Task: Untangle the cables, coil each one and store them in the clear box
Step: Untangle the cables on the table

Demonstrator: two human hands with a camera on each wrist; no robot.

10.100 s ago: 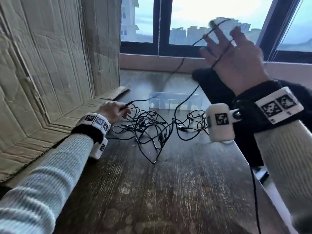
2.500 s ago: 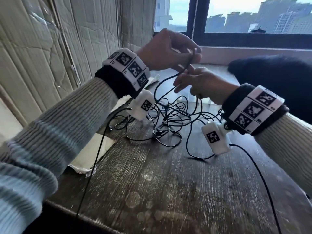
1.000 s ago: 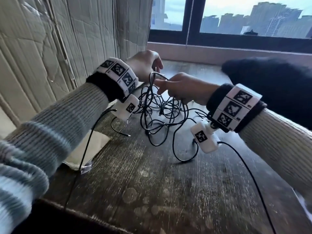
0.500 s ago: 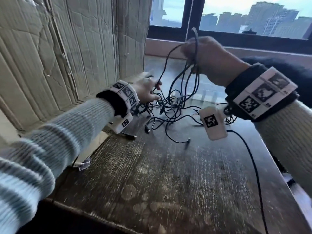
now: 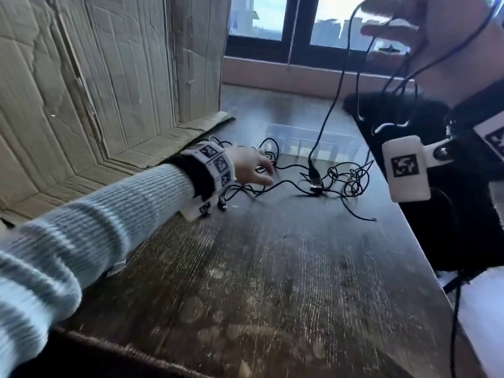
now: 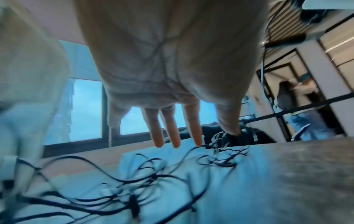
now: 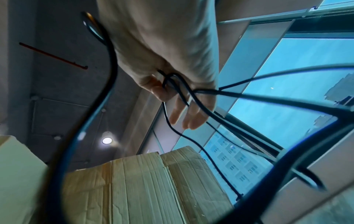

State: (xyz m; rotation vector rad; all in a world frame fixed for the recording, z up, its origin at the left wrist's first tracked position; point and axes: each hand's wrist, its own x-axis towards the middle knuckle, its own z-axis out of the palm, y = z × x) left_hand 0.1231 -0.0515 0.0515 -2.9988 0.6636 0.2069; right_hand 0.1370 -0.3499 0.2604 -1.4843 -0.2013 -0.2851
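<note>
Thin black cables point(image 5: 346, 177) lie tangled on the dark wooden table point(image 5: 272, 268), in front of the clear box point(image 5: 308, 132). My left hand point(image 5: 251, 167) reaches low over their left part with straight fingers point(image 6: 193, 133), holding nothing; cable strands point(image 6: 153, 178) run beneath it. My right hand point(image 5: 403, 20) is raised high at the upper right, fingers stretched out. Several loops of cable point(image 7: 191, 97) hang over it and across its palm point(image 7: 182, 106). One strand drops from it to a connector point(image 5: 315, 178) on the table.
A tall cardboard wall point(image 5: 95, 77) stands along the left, its flap lying on the table. A black garment point(image 5: 395, 113) lies at the right edge beside the box. Behind the box run the sill point(image 5: 300, 75) and window.
My right hand has risen further up and right with the cable loops, and its fingers have spread out. My left hand has moved forward over the cables, which now lie more stretched out.
</note>
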